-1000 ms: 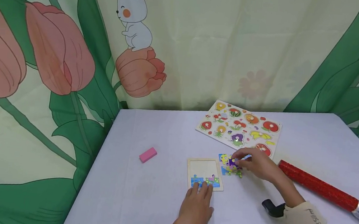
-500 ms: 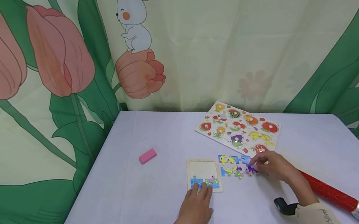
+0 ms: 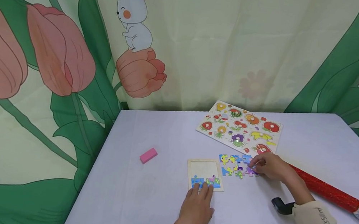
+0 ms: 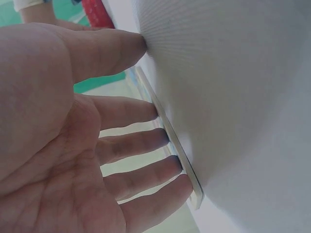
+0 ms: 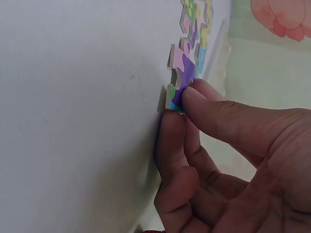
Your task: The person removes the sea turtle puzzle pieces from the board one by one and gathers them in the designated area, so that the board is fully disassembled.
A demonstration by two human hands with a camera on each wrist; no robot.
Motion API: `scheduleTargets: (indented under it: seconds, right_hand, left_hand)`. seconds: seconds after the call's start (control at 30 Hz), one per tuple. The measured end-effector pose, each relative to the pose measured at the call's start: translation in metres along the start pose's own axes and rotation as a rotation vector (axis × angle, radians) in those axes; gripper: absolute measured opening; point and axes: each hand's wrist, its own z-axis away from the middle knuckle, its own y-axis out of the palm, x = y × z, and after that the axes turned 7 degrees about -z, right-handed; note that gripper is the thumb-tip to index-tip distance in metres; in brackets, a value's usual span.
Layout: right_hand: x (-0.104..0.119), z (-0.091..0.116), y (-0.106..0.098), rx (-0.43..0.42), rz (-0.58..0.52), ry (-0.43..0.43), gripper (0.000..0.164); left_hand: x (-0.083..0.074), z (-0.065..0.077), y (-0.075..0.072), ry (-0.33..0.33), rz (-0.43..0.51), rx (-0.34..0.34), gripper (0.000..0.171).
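A small wooden puzzle tray (image 3: 202, 167) lies on the table, with blue and green jigsaw pieces (image 3: 197, 180) along its near side. On the tray's near edge rest the straight fingertips of my left hand (image 3: 196, 211); the left wrist view shows them along the tray's rim (image 4: 176, 141), thumb apart. To the tray's right is a group of loose jigsaw pieces (image 3: 229, 171), yellow, blue and green. At that group's right end, my right hand (image 3: 269, 166) pinches a purple jigsaw piece (image 5: 185, 73) between thumb and fingers, low over the tabletop.
Behind the loose pieces lies a fruit peg-puzzle board (image 3: 237, 128). A red glittery tube (image 3: 328, 187) with a silver end lies to the right, partly behind the right forearm. A pink block (image 3: 148, 155) sits left. A printed curtain (image 3: 205, 49) hangs behind the table.
My right hand has moved right with the purple piece, from over the loose pieces to their right end, uncovering several of them. My left hand stays on the tray's edge.
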Motion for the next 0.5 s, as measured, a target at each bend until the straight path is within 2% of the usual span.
scheduleTargets:
  seconds: [0.5]
  right_hand:
    - [0.0058,0.0009,0.0092,-0.057,0.026,0.026,0.005]
  left_hand:
    - [-0.0020,0.0021,0.0057,-0.005,-0.054,-0.018,0.066]
